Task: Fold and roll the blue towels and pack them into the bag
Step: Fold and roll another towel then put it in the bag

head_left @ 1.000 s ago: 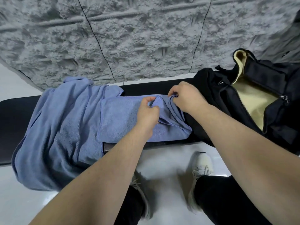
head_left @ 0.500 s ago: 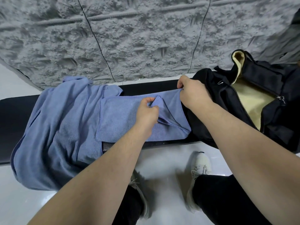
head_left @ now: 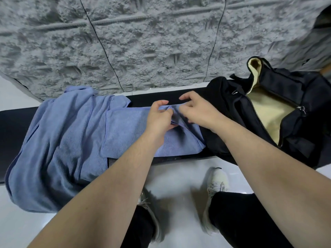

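Note:
A folded blue towel (head_left: 129, 135) lies across the black bench (head_left: 14, 126), its right end bunched up beside the bag. My left hand (head_left: 159, 119) grips that bunched end, its fingers curled under the fold and its thumb lifted. My right hand (head_left: 198, 111) hovers over the same end with fingers spread and loosely bent, the fingertips touching the cloth. A larger blue towel (head_left: 53, 144) sprawls unfolded over the bench's left part and hangs off the front edge. The black bag (head_left: 279, 83) stands unzipped at the right, its cream lining (head_left: 266, 111) showing.
A rough grey wall (head_left: 143, 42) rises right behind the bench. Pale glossy floor (head_left: 179, 183) lies in front, with my two feet in light shoes (head_left: 216, 181) just below the bench edge.
My right hand has let go of the towel's far right corner and moved back toward my left hand, its fingers now spread. The left hand's thumb has lifted.

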The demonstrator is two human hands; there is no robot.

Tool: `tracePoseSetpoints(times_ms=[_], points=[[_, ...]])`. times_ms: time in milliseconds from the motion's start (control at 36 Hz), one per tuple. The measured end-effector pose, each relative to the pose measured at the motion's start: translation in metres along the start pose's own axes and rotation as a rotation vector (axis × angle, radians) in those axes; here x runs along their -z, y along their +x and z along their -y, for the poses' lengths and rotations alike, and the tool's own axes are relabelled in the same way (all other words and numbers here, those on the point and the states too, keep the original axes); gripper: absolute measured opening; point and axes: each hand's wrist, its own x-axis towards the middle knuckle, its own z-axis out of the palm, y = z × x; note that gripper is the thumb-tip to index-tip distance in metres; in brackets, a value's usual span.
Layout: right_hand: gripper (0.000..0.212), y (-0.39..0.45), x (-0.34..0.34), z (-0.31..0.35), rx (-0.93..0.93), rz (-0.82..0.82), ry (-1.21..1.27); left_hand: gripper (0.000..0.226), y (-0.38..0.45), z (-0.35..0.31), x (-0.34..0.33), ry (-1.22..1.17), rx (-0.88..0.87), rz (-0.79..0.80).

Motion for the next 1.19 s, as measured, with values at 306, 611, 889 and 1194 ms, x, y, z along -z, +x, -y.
tracePoseSetpoints(times_ms=[306, 611, 889, 1194], points=[[0.022, -0.002, -0.004, -0.007, -0.051, -0.019, -0.115, 0.012, 0.001, -0.009, -0.008, -0.067, -0.111, 0.066], [0.058, 0.010, -0.009, -0.009, -0.145, -0.147, -0.122, 0.015, 0.011, 0.003, 0.014, 0.111, -0.076, -0.076], [0.056, 0.011, -0.019, -0.012, 0.240, -0.180, -0.502, 0.015, 0.013, 0.003, 0.035, 0.498, -0.217, -0.133], [0.048, 0.017, -0.036, 0.000, 0.292, 0.031, -0.522, 0.041, -0.004, -0.003, 0.081, 1.145, -0.009, 0.021]])
